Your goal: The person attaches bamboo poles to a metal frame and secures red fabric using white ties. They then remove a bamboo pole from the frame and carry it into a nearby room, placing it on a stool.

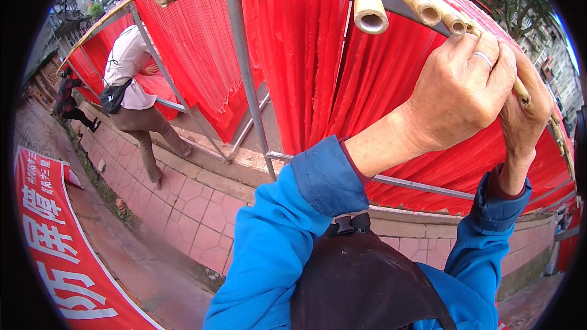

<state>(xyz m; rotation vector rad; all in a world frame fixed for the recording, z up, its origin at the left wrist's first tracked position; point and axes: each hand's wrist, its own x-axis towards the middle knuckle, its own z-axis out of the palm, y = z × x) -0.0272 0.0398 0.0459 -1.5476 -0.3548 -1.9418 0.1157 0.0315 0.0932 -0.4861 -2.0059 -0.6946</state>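
Observation:
Both my hands are raised at the upper right, close together along the row of bamboo poles. My left hand [461, 88], with a ring on one finger, has its fingers curled at the pole ends; the fingertips are hidden. Just beyond it my right hand [527, 110] is bent around the same spot, its fingers partly covered by the left hand. A thin bamboo pole [521, 93] pokes out between the two hands. Beside them, thicker hollow bamboo poles [370, 12] rest across a grey metal frame [244, 79]. Long red sheets and strands [293, 73] hang beneath the poles.
A person [131, 79] in a pale top leans toward the hanging red material at the left, and another person [68, 98] in dark clothes is farther off. Pinkish paving [214, 223] runs below the frame. A red banner [64, 226] lies at the lower left.

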